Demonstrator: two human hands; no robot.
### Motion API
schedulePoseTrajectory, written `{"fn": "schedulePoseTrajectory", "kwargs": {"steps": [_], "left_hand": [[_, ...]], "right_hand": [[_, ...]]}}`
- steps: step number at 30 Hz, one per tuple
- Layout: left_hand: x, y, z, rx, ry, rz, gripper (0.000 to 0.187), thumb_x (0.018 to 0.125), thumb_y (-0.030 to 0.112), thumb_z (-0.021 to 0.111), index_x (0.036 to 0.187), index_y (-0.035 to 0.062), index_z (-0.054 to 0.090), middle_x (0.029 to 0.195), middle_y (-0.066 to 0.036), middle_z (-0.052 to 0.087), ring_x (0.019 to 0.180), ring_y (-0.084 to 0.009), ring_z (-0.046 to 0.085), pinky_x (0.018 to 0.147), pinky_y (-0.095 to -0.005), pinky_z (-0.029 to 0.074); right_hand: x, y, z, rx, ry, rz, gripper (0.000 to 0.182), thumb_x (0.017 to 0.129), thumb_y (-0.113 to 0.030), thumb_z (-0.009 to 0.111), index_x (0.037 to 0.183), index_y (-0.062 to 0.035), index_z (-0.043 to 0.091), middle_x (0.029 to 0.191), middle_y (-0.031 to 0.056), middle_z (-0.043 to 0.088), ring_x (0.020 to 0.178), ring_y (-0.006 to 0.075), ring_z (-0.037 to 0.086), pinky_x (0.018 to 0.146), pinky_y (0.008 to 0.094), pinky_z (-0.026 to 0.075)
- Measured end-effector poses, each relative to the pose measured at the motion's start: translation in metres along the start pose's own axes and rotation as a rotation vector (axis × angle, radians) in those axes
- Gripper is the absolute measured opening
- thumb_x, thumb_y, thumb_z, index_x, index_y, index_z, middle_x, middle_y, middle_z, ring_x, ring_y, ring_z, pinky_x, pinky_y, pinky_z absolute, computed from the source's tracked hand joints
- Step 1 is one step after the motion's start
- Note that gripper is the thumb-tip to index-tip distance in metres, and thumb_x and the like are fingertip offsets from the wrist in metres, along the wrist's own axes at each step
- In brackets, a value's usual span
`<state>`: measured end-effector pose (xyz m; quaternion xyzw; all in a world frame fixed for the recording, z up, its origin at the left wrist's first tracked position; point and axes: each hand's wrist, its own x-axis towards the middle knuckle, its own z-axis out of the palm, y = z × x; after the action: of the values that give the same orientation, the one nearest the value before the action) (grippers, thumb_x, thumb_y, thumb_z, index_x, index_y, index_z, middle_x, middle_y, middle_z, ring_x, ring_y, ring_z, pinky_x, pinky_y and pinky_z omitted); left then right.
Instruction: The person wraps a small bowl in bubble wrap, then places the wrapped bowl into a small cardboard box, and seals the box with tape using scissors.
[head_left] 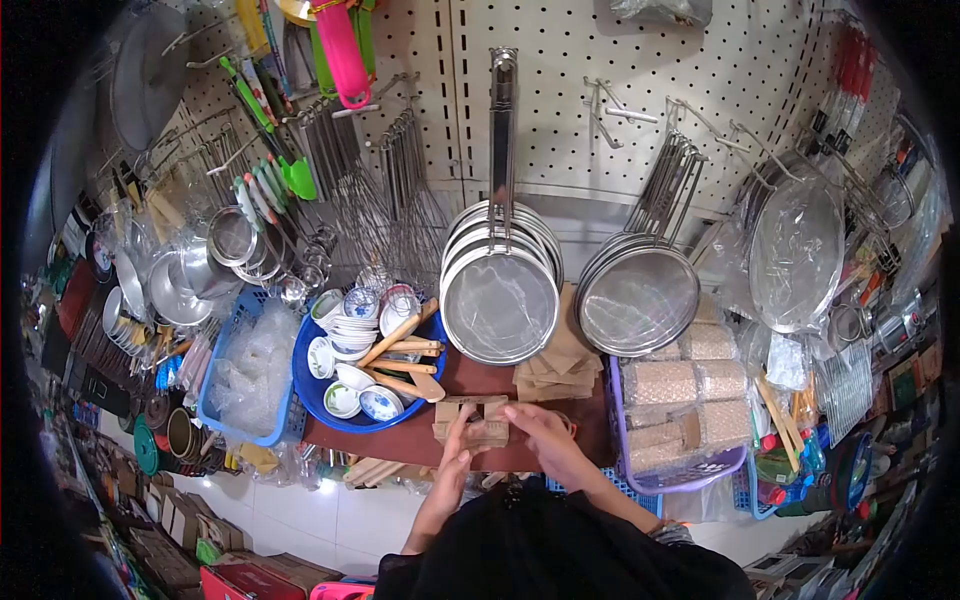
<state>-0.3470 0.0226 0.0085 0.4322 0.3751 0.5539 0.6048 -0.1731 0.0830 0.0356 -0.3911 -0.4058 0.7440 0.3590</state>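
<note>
Low in the middle of the head view, a small brown cardboard piece (490, 432) with a folded look lies between my hands, over the front of the dark red shelf (400, 440). My left hand (458, 452) grips its near left side, with the thumb and fingers upright against it. At the upper right edge, my right hand (545, 435) pinches it between thumb and fingertips. Just behind are stacked flat brown cardboard pieces (560, 365). To the left, a blue basin (310, 395) holds small patterned bowls (355, 330), spoons and wooden-handled utensils (400, 365).
Round mesh strainers (500, 305) hang on pegboard hooks ahead, with more strainers (640, 295) beside them. A purple basket (690, 475) of bubble-wrapped packs (680, 390) stands right. A light blue basket (250, 435) with clear plastic is left. Whisks (340, 160) hang upper left.
</note>
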Motion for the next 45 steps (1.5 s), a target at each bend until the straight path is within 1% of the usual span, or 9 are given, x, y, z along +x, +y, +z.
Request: {"fn": "schedulePoseTrajectory", "kwargs": {"steps": [6, 9, 11, 18, 27, 31, 34, 38, 45], "left_hand": [[0.020, -0.009, 0.002, 0.472, 0.164, 0.287, 0.086, 0.089, 0.053, 0.043, 0.154, 0.0074, 0.010, 0.158, -0.015, 0.011, 0.139, -0.0315, 0.027, 0.107, -0.0442, 0.031], [0.026, -0.015, 0.000, 0.734, 0.233, 0.385, 0.085, 0.090, 0.054, 0.039, 0.154, 0.0065, 0.010, 0.157, -0.016, 0.009, 0.139, -0.0332, 0.026, 0.108, -0.0450, 0.030], [0.029, -0.020, -0.002, 0.820, 0.256, 0.413, 0.084, 0.091, 0.055, 0.037, 0.154, 0.0059, 0.010, 0.157, -0.017, 0.008, 0.139, -0.0343, 0.025, 0.108, -0.0456, 0.029], [0.030, -0.030, -0.007, 0.975, 0.269, 0.448, 0.083, 0.093, 0.058, 0.028, 0.154, 0.0038, 0.010, 0.156, -0.021, 0.005, 0.139, -0.0382, 0.022, 0.109, -0.0475, 0.027], [0.015, -0.035, -0.016, 1.073, 0.207, 0.451, 0.083, 0.095, 0.061, 0.017, 0.153, 0.0011, 0.009, 0.155, -0.025, 0.000, 0.139, -0.0432, 0.019, 0.111, -0.0500, 0.023], [-0.002, -0.033, -0.023, 1.050, 0.156, 0.436, 0.084, 0.096, 0.062, 0.013, 0.153, -0.0001, 0.009, 0.155, -0.027, -0.002, 0.139, -0.0455, 0.018, 0.111, -0.0511, 0.021], [-0.007, -0.031, -0.026, 0.961, 0.197, 0.408, 0.079, 0.097, 0.048, 0.041, 0.153, 0.0013, 0.010, 0.153, -0.032, 0.002, 0.140, -0.0498, 0.012, 0.111, -0.0532, 0.014], [-0.010, -0.028, -0.026, 1.086, 0.336, 0.215, 0.083, 0.090, 0.028, 0.062, 0.150, -0.0034, 0.014, 0.150, -0.030, 0.016, 0.139, -0.0428, 0.021, 0.110, -0.0525, 0.017], [-0.018, -0.073, -0.045, 0.963, 0.344, 0.132, 0.081, 0.089, 0.025, 0.062, 0.148, -0.0031, 0.015, 0.151, -0.029, 0.018, 0.139, -0.0434, 0.022, 0.110, -0.0510, 0.022]], "right_hand": [[-0.004, 0.001, 0.035, 0.352, -0.071, 0.173, 0.045, 0.098, -0.036, 0.056, 0.130, -0.0048, 0.055, 0.118, 0.0002, 0.057, 0.111, 0.0133, 0.051, 0.097, 0.0318, 0.040], [-0.008, -0.001, 0.044, 0.445, -0.056, 0.246, 0.041, 0.096, -0.035, 0.059, 0.126, -0.0073, 0.057, 0.118, -0.0008, 0.058, 0.111, 0.0134, 0.050, 0.097, 0.0329, 0.040], [-0.005, 0.002, 0.047, 0.453, -0.043, 0.244, 0.043, 0.095, -0.037, 0.060, 0.126, -0.0072, 0.058, 0.112, 0.0007, 0.055, 0.095, 0.0157, 0.057, 0.086, 0.0329, 0.045], [-0.003, 0.004, 0.051, 0.496, -0.037, 0.287, 0.043, 0.092, -0.040, 0.065, 0.123, -0.0103, 0.061, 0.108, 0.0005, 0.054, 0.097, 0.0152, 0.056, 0.086, 0.0336, 0.045], [0.006, 0.011, 0.041, 0.610, -0.080, 0.225, 0.025, 0.094, -0.024, 0.065, 0.113, -0.0090, 0.065, 0.107, -0.0013, 0.062, 0.101, 0.0108, 0.056, 0.088, 0.0305, 0.043], [0.003, -0.013, 0.041, 0.415, 0.023, 0.091, 0.026, 0.093, -0.021, 0.064, 0.115, -0.0066, 0.064, 0.106, -0.0002, 0.064, 0.100, 0.0101, 0.058, 0.090, 0.0275, 0.043], [0.033, 0.016, 0.007, 0.238, -0.040, -0.050, 0.032, 0.093, -0.022, 0.064, 0.119, -0.0036, 0.063, 0.115, -0.0003, 0.063, 0.106, 0.0083, 0.056, 0.090, 0.0253, 0.042], [0.053, 0.004, -0.017, 0.023, -0.051, -0.083, 0.029, 0.099, -0.033, 0.051, 0.105, -0.0072, 0.064, 0.121, 0.0027, 0.061, 0.113, 0.0153, 0.054, 0.099, 0.0356, 0.037], [0.102, 0.054, -0.058, 0.144, -0.153, -0.016, 0.039, 0.097, -0.046, 0.044, 0.101, -0.0130, 0.065, 0.122, 0.0018, 0.063, 0.112, 0.0158, 0.052, 0.095, 0.0317, 0.032]]}}
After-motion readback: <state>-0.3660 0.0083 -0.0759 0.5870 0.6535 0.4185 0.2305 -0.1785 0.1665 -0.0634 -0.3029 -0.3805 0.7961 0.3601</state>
